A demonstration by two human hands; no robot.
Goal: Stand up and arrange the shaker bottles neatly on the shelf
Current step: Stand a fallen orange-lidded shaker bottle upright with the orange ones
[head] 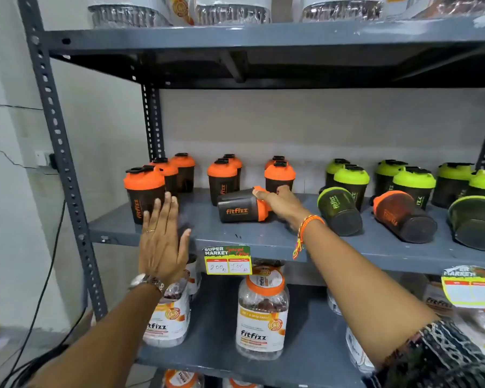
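The fallen orange-lidded shaker bottle (pixel 242 207) lies on its side near the middle of the grey metal shelf (pixel 263 239), and everything else is placed from it. Directly behind it stand two pairs of upright orange-lidded bottles (pixel 222 179); further left of it, a row of three more orange-lidded ones (pixel 144 191) runs back toward the slotted upright post (pixel 59 152). To its right lies a toppled green-lidded bottle (pixel 339 210), then a toppled orange one (pixel 403 217) and another green one (pixel 476 222), all with their bases toward the camera. Behind those stand upright green-lidded bottles (pixel 352 179).

The fallen bottle's long axis runs left to right along the shelf, base to the left, orange lid to the right, printed logo facing forward.

The right hand (pixel 280 201) reaches in from its right, fingers curled over the lid end; how firmly it grips cannot be told. The left hand (pixel 163 236) hovers flat with its fingers spread, in front of the leftmost upright bottle, holding nothing.

Below the bottle, a price tag (pixel 227 260) hangs on the shelf edge, and clear supplement jars (pixel 262 315) sit on the lower shelf. A pale wall (pixel 291 121) backs the unit.
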